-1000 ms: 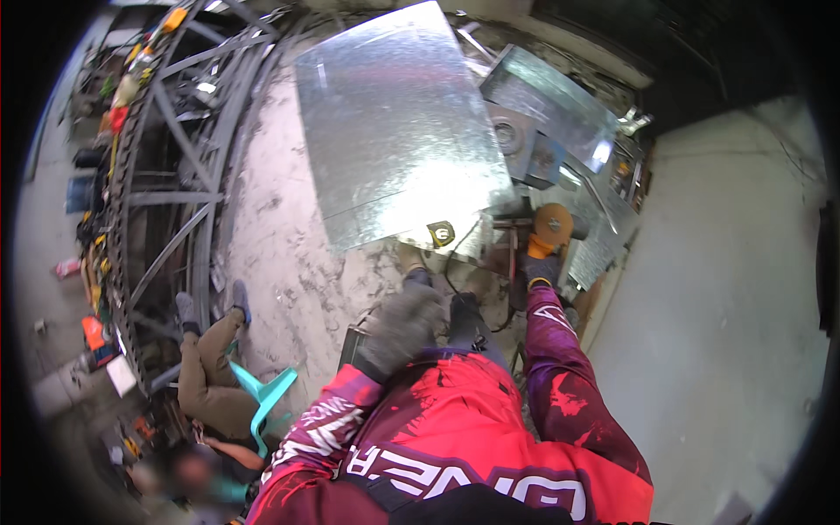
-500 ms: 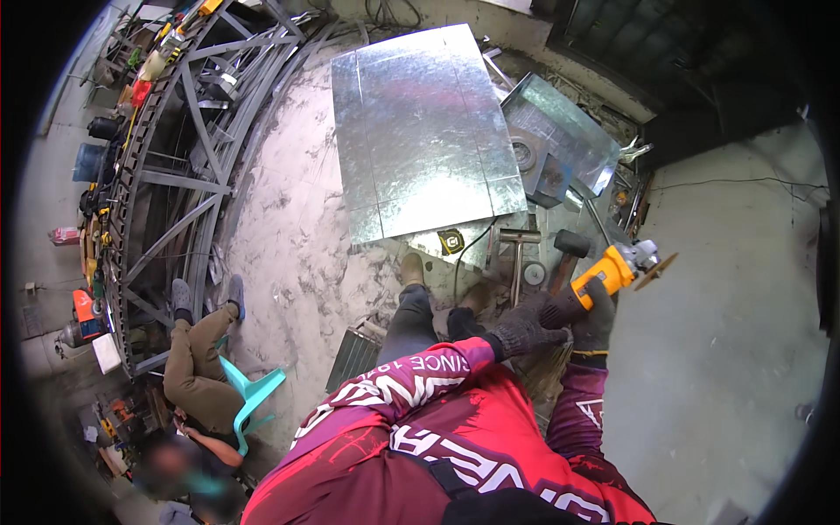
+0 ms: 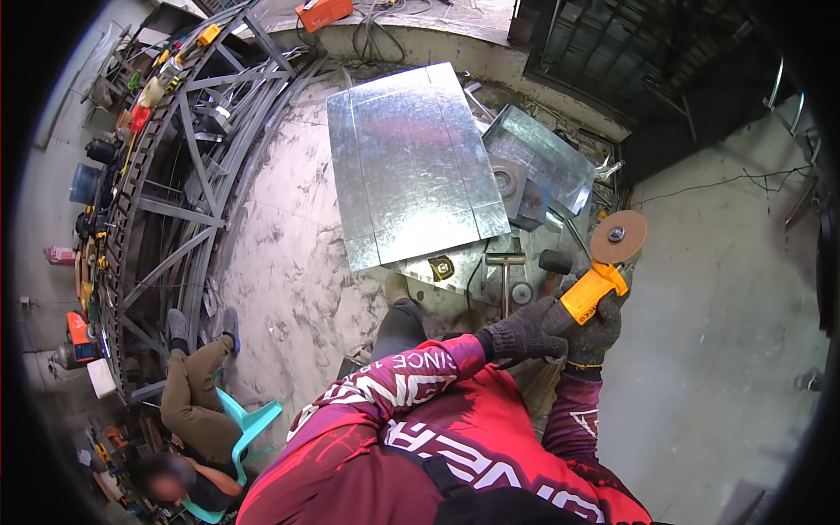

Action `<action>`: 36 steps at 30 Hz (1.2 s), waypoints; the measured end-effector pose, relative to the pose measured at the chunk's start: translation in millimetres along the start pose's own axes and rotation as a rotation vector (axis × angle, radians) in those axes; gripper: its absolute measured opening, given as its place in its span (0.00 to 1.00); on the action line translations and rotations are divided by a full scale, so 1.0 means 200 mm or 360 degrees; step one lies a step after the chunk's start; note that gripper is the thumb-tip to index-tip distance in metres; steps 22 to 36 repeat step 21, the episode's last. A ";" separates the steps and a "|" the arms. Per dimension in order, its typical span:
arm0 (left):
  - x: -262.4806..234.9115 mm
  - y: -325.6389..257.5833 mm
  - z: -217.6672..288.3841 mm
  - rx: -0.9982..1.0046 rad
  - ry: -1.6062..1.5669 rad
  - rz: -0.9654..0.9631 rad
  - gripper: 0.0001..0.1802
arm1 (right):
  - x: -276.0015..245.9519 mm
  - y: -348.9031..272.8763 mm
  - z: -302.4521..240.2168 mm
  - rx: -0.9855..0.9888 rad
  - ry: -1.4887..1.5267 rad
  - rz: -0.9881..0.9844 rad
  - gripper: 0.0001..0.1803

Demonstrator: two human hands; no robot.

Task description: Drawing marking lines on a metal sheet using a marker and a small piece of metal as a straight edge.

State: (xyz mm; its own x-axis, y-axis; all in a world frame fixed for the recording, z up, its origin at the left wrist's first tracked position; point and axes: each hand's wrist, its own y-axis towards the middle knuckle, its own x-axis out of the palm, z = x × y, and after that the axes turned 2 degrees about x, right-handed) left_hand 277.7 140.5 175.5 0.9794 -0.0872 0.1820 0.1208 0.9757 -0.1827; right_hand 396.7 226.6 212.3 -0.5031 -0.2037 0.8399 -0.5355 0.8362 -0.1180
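Since the earlier frame the yellow angle grinder (image 3: 595,289) had risen, disc (image 3: 619,236) uppermost. Right hand (image 3: 595,332) and left hand (image 3: 525,334), both gloved, were clamped on it, beside the galvanised sheet (image 3: 411,166) on the floor (image 3: 289,262).

Bright even daylight, soft shadows, glare on the galvanized sheet (image 3: 411,166), heavy fisheye bending with black vignette at the rim, dark upper-right corner, centre sharp, edges slightly soft.
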 end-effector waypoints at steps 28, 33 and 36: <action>-0.22 -0.06 -0.03 -0.0079 -0.0041 -0.0226 0.49 | 0.04 0.08 0.23 -0.0524 -0.0802 0.0600 0.32; -0.22 -0.06 -0.03 -0.0079 -0.0041 -0.0226 0.49 | 0.04 0.08 0.23 -0.0524 -0.0802 0.0600 0.32; -0.22 -0.06 -0.03 -0.0079 -0.0041 -0.0226 0.49 | 0.04 0.08 0.23 -0.0524 -0.0802 0.0600 0.32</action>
